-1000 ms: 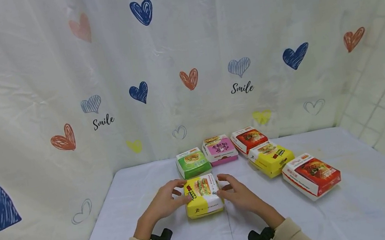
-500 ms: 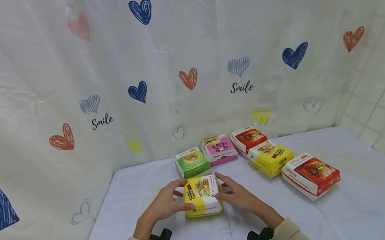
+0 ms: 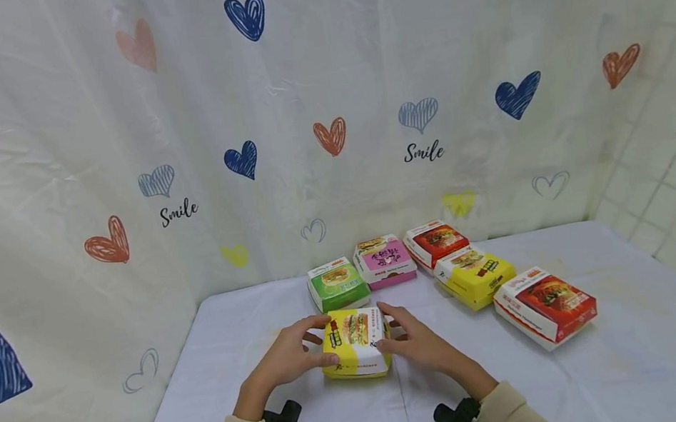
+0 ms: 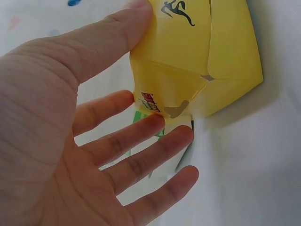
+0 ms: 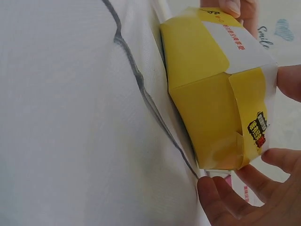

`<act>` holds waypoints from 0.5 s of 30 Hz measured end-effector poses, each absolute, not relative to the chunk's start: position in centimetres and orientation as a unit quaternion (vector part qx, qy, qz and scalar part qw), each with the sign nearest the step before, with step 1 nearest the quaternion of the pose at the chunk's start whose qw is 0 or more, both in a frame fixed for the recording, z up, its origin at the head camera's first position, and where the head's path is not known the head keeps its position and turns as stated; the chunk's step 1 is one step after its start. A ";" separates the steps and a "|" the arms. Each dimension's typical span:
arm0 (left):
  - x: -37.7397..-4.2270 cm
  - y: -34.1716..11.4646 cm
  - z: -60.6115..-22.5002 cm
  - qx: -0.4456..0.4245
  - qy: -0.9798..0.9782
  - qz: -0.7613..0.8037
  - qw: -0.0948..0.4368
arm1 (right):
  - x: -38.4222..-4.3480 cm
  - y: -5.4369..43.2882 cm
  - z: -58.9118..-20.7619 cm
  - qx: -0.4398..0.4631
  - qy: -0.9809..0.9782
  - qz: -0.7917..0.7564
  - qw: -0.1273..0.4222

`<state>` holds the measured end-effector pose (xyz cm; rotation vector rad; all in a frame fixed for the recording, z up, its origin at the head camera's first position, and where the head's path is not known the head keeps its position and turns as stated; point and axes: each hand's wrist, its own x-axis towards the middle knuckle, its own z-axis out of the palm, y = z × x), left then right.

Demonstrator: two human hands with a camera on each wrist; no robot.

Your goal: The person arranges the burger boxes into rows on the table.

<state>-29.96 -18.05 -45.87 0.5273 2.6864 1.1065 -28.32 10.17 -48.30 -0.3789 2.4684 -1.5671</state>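
Observation:
A yellow-and-white burger box (image 3: 354,344) with a sandwich picture sits closed in front of me on the white cloth, in the middle of the head view. My left hand (image 3: 291,353) holds its left side, thumb on the near edge and index finger at the far corner. On the opposite side my right hand (image 3: 417,338) grips it, thumb at the top edge and fingers around the far right corner. The left wrist view shows the left thumb pressing the box (image 4: 188,42), the other fingers spread. The right wrist view shows the box's yellow side (image 5: 202,94) between thumb and fingers.
Directly behind stands a green burger box (image 3: 338,286), with a pink one (image 3: 385,262) beside it. Farther right are a red box (image 3: 436,244), a second yellow box (image 3: 477,276) and another red box (image 3: 547,305). A curtain with printed hearts (image 3: 330,138) hangs behind the table.
The box has shifted very slightly left between my hands. My left thumb has slid toward its near edge, and my right index finger has moved in to its far right corner.

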 end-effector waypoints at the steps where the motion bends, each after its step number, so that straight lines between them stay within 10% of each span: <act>1: -30.0 -18.1 -45.8 0.181 0.905 0.374 0.094 | -28.3 10.2 -48.3 -0.129 0.833 -0.529 0.096; 15: -30.3 -18.8 -45.9 0.218 0.896 0.380 0.071 | -28.5 10.3 -48.5 -0.118 0.840 -0.523 0.081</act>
